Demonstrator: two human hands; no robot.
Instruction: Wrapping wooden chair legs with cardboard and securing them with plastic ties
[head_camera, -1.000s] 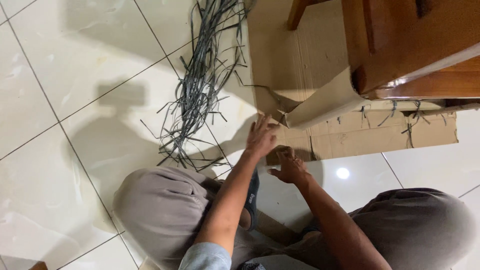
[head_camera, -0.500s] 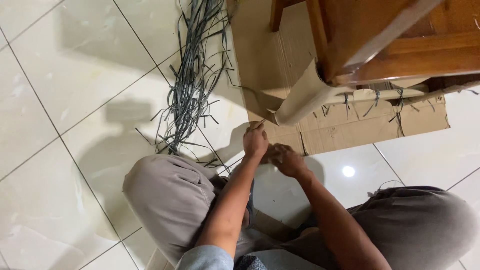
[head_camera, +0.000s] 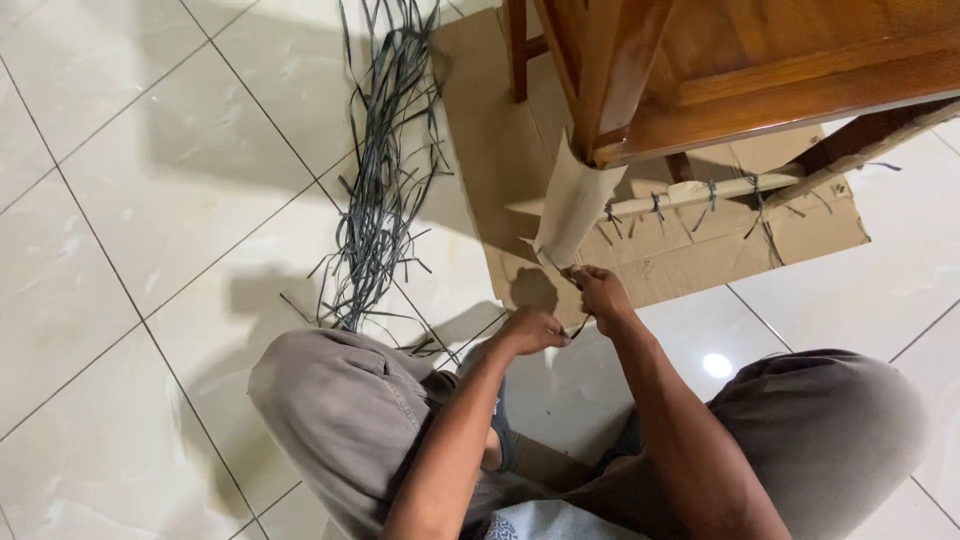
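Here both hands, left hand (head_camera: 535, 330) and right hand (head_camera: 600, 291), pinch a thin dark strip (head_camera: 578, 327) in closed fingers

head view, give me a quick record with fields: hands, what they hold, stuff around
left hand: closed on a thin dark strip
right hand: pinching the same strip, at the lower end of a cardboard wrap
wrap: around a wooden leg of the furniture
ties: dark strips knotted along a wrapped rail
floor: white tiles, flat cardboard under the furniture
strips: loose dark bundle left of the cardboard
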